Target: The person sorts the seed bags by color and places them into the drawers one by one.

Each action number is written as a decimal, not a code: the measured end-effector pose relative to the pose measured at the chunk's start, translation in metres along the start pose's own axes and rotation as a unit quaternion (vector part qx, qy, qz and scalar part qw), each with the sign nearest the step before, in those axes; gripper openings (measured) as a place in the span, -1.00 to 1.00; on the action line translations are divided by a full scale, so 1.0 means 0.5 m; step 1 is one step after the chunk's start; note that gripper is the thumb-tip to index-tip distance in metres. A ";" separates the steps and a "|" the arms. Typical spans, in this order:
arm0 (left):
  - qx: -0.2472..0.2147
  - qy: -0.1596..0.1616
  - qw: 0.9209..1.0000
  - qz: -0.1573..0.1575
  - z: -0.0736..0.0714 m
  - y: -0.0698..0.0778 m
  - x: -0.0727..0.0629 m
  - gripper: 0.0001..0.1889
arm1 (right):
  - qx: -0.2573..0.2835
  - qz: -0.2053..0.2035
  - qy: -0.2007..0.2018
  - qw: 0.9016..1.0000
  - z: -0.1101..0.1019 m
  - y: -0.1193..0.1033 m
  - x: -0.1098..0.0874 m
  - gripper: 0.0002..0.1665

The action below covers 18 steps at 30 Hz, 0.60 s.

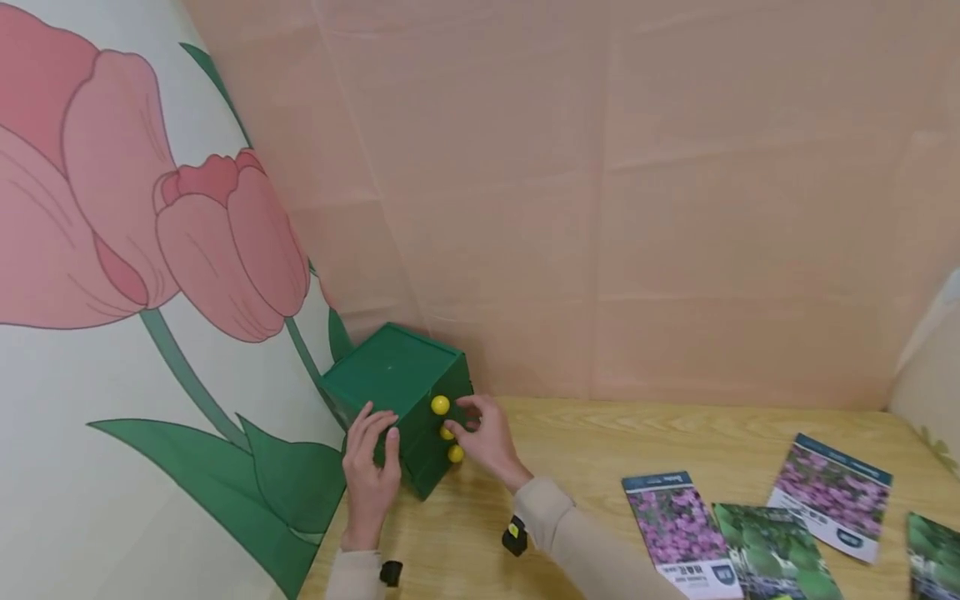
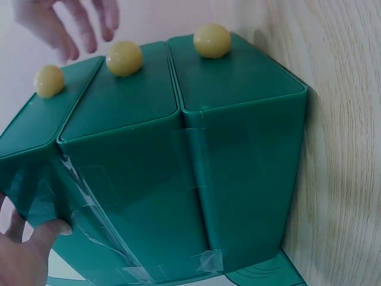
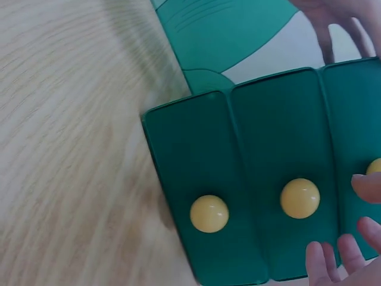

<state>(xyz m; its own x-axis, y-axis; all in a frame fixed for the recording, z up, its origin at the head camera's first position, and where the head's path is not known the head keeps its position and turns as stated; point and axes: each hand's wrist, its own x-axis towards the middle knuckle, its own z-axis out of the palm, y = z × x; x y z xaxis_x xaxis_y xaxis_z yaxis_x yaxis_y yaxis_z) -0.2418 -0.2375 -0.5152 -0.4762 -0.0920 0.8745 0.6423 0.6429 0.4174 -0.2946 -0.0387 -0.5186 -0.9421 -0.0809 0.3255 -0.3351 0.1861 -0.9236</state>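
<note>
A small green three-drawer cabinet (image 1: 390, 375) stands in the corner, a round yellow knob on each drawer front. My left hand (image 1: 371, 471) touches its upper side edge; in the left wrist view the thumb of that hand (image 2: 27, 253) lies along the taped side wall. At the front is my right hand (image 1: 487, 437), thumb and fingers apart around the level of the top knob (image 1: 440, 405). Its thumb overlaps that knob in the right wrist view, where the middle knob (image 3: 300, 198) and bottom knob (image 3: 209, 213) show fully. All the drawers look closed.
Flower-picture packets (image 1: 678, 529) and green-leaf packets (image 1: 780, 550) lie on the wooden table (image 1: 570, 450) at the right. A tulip-painted wall (image 1: 67, 400) borders the cabinet's left, and a pinkish sheet (image 1: 600, 208) hangs behind.
</note>
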 end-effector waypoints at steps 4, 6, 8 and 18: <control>-0.004 0.000 1.000 0.000 -0.001 0.001 0.001 -0.69 | -0.008 -0.005 0.006 1.000 0.015 0.022 -0.005 -0.60; -0.006 0.002 1.000 0.000 -0.001 0.002 0.000 -0.69 | -0.009 0.002 0.000 1.000 0.023 0.031 -0.010 -0.60; -0.005 0.002 1.000 0.001 -0.001 0.003 0.000 -0.68 | -0.004 0.010 -0.009 1.000 0.030 0.037 -0.016 -0.62; -0.002 0.006 1.000 0.005 0.000 0.004 -0.002 -0.69 | 0.018 0.011 -0.031 0.999 0.041 0.044 -0.028 -0.70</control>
<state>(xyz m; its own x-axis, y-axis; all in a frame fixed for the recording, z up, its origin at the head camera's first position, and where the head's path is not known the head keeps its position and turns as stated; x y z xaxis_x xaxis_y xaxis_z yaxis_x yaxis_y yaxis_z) -0.2400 -0.2363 -0.5151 -0.4621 -0.0947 0.8817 0.6495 0.6409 0.4092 -0.2883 -0.0534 -0.5475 -0.9462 -0.1373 0.2930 -0.3126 0.1535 -0.9374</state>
